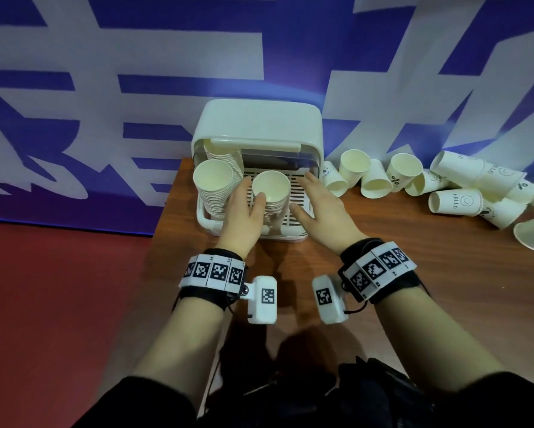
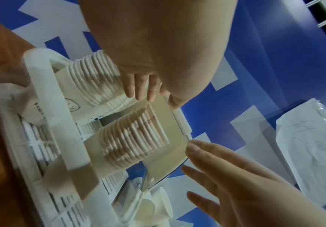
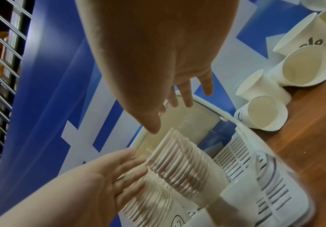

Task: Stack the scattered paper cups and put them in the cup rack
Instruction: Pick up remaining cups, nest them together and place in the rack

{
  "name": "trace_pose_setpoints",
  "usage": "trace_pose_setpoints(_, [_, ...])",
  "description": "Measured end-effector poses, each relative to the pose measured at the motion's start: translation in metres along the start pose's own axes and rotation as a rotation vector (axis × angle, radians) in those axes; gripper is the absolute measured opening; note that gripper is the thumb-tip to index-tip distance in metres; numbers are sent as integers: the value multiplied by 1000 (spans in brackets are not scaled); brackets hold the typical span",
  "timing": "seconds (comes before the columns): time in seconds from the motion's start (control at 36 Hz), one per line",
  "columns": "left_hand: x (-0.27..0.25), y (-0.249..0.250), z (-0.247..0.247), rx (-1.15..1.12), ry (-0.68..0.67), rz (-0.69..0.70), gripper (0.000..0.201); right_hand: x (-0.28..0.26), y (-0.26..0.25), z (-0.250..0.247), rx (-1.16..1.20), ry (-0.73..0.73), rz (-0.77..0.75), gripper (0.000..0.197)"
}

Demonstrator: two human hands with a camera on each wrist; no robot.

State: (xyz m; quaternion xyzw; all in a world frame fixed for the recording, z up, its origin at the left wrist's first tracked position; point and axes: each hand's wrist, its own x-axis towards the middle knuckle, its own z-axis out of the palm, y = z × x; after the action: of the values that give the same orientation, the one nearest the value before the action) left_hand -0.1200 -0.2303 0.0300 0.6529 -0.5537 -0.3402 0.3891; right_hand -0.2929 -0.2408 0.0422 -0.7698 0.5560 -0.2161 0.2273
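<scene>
Two tall stacks of paper cups stand in the cup rack at centre frame, with loose paper cups lying on the tabletop at right. The left hand rests straight fingers against the middle stack, and the right hand hovers released beside it. Thin, light and easily crushed, such cups likely want a gentle all-round hold at mid-wall, not by the rim

My cup rack is cream-white with a slotted white tray. The two cup stacks in it are off-white, ribbed by their rims. Right of the rack, the scattered cups are white with black print, on a brown wooden table. Behind the rack, the banner is blue-and-white; my wristbands carry black-and-white square codes.
</scene>
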Motion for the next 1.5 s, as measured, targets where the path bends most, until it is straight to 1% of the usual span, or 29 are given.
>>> trace_pose_setpoints(0.06, [-5,7,0,61,29,45,49,-7,1,-7,3,-4,-4,59])
trace_pose_setpoints(0.17, [-17,27,7,121,37,101,47,-21,11,-18,10,0,-13,56])
trace_pose_setpoints(0.25, [-25,43,20,163,41,165,45,-35,19,-32,2,-11,1,55])
trace_pose_setpoints(0.33, [-33,55,39,165,21,180,44,-50,31,-50,-16,-14,15,52])
trace_pose_setpoints(0.5, [-47,77,87,155,-71,164,42,-75,69,-81,-54,-21,53,50])
trace_pose_setpoints(0.67, [-53,99,149,126,-174,131,43,-100,117,-119,-81,-5,120,48])
trace_pose_setpoints(0.89, [-57,133,228,143,-296,140,46,-129,188,-168,-97,63,298,44])
trace_pose_setpoints(1.11, [-58,165,314,188,-403,180,48,-163,267,-207,-19,215,446,39])
trace_pose_setpoints(1.22, [-61,185,356,220,-470,195,48,-180,303,-227,-41,258,551,35])
trace_pose_setpoints(1.33, [-61,201,395,228,-536,220,49,-196,337,-240,20,350,620,32])
trace_pose_setpoints(1.42, [-57,210,422,215,-561,234,49,-204,359,-248,53,432,661,28])
trace_pose_setpoints(1.5, [-53,218,445,210,-562,265,47,-212,380,-254,63,504,739,34])
